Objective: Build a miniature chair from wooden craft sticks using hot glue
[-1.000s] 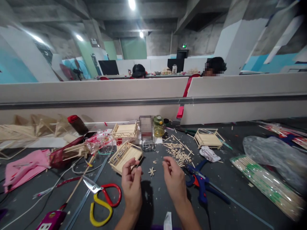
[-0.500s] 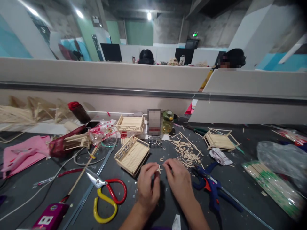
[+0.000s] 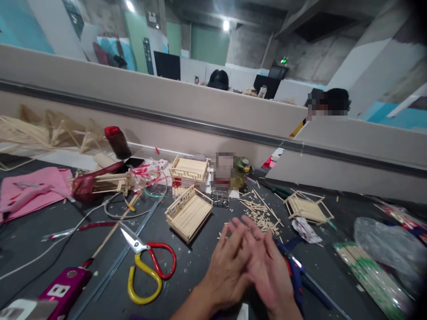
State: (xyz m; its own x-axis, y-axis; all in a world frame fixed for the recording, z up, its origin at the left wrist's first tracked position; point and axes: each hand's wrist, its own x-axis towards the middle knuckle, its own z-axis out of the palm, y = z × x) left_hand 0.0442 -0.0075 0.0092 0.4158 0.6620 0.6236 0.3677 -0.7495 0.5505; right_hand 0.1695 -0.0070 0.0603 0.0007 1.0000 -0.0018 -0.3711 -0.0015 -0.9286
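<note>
My left hand (image 3: 230, 262) lies palm down against my right hand (image 3: 267, 271), its stretched fingers resting over the other palm. The right hand is turned palm up with its fingers extended. Nothing shows in either hand, though the spot where they overlap is hidden. Just beyond the fingertips is a scattered pile of short wooden sticks (image 3: 260, 213). To the left stands a small stick-built model with a railing (image 3: 189, 215). A similar model (image 3: 189, 169) is behind it, and a stick frame (image 3: 307, 206) lies at the right.
Scissors (image 3: 147, 262) with red and yellow handles lie left of my hands. A blue clamp (image 3: 305, 278) is close by my right hand. Farther right is a bag of sticks (image 3: 373, 271). A pink glue gun (image 3: 30, 198) rests on pink cloth, and a purple device (image 3: 66, 289) sits front left.
My hands have come together from being apart, and the right one has turned palm up. Both are farther right. The camera view has tilted.
</note>
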